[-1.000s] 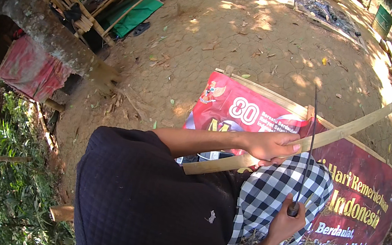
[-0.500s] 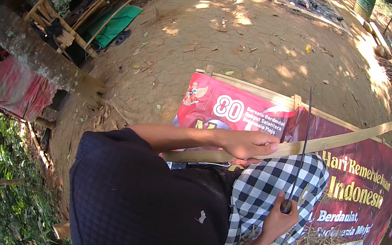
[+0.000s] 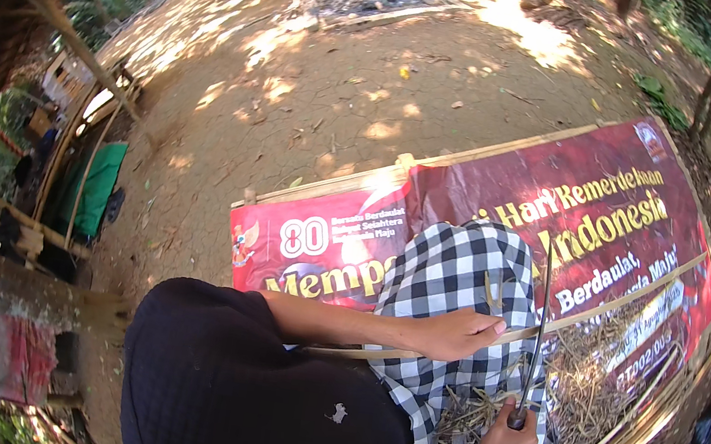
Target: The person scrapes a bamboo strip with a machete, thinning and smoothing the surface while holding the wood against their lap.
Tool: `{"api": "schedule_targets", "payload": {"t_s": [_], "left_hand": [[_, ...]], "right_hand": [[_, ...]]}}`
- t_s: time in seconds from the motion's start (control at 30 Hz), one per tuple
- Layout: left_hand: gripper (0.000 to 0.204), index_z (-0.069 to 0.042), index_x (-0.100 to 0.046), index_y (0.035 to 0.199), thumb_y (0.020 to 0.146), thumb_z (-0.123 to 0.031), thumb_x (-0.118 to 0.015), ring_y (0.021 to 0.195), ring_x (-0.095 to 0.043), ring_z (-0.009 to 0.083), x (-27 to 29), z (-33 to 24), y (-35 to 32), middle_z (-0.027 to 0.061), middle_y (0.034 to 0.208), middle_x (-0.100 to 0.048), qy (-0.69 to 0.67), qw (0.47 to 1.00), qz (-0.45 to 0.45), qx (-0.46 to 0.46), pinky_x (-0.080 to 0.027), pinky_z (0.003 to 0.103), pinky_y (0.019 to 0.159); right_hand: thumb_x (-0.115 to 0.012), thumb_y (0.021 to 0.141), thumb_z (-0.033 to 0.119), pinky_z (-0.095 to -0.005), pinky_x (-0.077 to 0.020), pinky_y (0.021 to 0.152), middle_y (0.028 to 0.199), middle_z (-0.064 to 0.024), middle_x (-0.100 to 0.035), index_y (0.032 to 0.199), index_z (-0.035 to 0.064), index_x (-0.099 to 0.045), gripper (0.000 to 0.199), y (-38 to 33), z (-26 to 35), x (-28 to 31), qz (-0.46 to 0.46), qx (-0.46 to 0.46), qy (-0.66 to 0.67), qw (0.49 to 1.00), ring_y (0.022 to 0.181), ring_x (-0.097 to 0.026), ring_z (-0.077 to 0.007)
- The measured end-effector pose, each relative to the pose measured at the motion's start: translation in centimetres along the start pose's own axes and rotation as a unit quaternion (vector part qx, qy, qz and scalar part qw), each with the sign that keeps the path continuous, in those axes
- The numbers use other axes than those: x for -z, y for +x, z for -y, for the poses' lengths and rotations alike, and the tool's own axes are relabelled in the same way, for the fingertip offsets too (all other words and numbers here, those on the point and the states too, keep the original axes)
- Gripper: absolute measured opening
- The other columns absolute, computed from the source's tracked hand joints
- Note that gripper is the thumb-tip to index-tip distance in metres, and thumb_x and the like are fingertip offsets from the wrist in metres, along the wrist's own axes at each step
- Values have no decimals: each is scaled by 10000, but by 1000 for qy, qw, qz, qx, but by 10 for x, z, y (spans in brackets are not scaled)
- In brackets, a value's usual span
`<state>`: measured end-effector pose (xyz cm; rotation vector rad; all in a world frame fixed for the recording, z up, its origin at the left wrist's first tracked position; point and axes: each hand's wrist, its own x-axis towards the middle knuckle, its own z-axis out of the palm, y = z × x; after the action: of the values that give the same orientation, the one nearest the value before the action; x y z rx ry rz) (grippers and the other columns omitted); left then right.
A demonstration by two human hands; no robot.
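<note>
Packed brown earth, dappled with sun, lies beyond a red printed banner (image 3: 608, 210) spread flat on the ground. At the banner's near edge a long bamboo strip (image 3: 604, 309) runs slantwise across a black-and-white checked cloth (image 3: 456, 280) over the person's lap. The left hand (image 3: 457, 334) is closed over the strip, thumb on top, pinning it down. Just beside it, nearer the person, the right hand (image 3: 511, 436) is wrapped tight around the dark handle of a long thin blade (image 3: 539, 327), which stands nearly upright with its edge against the strip. Pale shavings (image 3: 584, 396) are heaped on the banner to the right of the cloth. More bamboo lengths (image 3: 632, 438) lie along the banner's lower right edge.

The blade works close to the left fingers; if it jumps on a node it could cut them, or split the strip crooked.

Compared with half a second ago, the view has swung right, while both hands keep their grips.
</note>
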<state>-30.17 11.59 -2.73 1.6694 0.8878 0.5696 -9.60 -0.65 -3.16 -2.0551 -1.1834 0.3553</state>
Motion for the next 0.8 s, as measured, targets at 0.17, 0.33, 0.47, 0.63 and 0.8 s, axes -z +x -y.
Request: {"api": "schedule_targets", "payload": {"t_s": [0.17,0.33,0.47,0.63,0.8], "left_hand": [[528,6,-583,903,1087,-410,-315,535,-515,291,-57,5,26,129,574,-501,-37,999,30,11,-414,438,583],[509,33,-635,961,1067,-422,-432,565,-517,148,-79,15,39,53,647,-542,-35,983,165,68,-428,362,557],[437,40,-527,1101,1058,-393,-486,537,-567,114,-90,2,40,38,710,-549,-71,967,228,87,-456,286,468],[357,1,-427,1184,1071,-335,-468,452,-534,99,-101,4,37,59,875,-545,-216,925,258,175,-446,245,380],[286,-58,-445,1107,1111,-313,-315,402,-475,108,-116,13,54,55,816,-529,-276,907,265,176,-412,249,343]], "right_hand": [[-754,866,147,-415,-240,476,492,-85,-406,675,-78,-543,362,-30,-27,22,-48,-66,-32,996,474,-297,-186],[-771,848,163,-422,-250,475,487,-98,-412,669,-69,-552,366,-59,-43,29,-74,-132,-25,988,463,-317,-192],[-772,840,170,-454,-276,488,508,-143,-460,669,-39,-557,346,-56,-43,37,-81,-134,-66,985,459,-352,-288],[-810,752,188,-458,-474,570,688,-184,-648,785,21,-625,251,-52,-59,38,-65,-121,-130,982,628,-630,-401],[-807,688,191,-438,-486,584,688,-119,-647,800,56,-624,254,-62,-89,40,-52,-68,-163,983,620,-641,-350]]}}
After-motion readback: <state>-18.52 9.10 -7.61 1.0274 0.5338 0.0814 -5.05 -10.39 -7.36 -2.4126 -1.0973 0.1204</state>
